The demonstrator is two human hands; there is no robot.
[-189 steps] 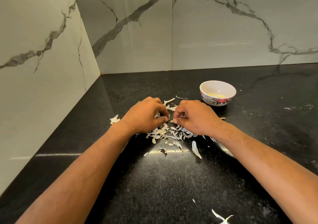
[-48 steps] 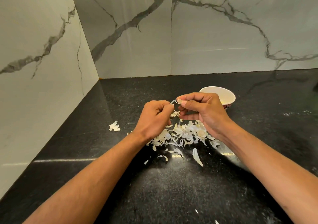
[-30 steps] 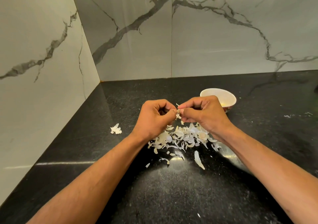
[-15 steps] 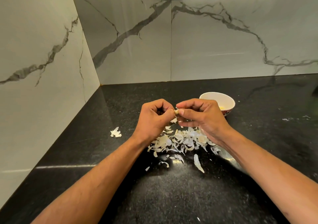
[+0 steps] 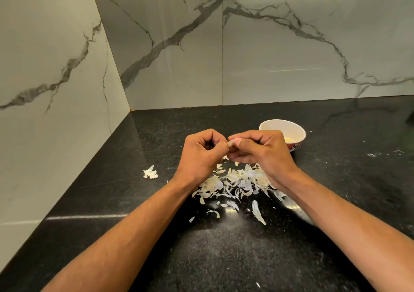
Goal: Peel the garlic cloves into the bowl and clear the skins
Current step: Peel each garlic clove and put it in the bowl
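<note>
Hands are meeting just above centre of the frame: the left hand and the right hand are both curled tight, pinching one garlic clove between their fingertips. Compared with six seconds ago, they are now lifted off the tabletop rather than working down among the skins, so a fresh clove is probably being stripped. The bowl is sitting right of centre, behind the right hand, with something pale yellow inside. A stray skin scrap is lying apart, left of the pile; clearing is not yet begun.
</note>
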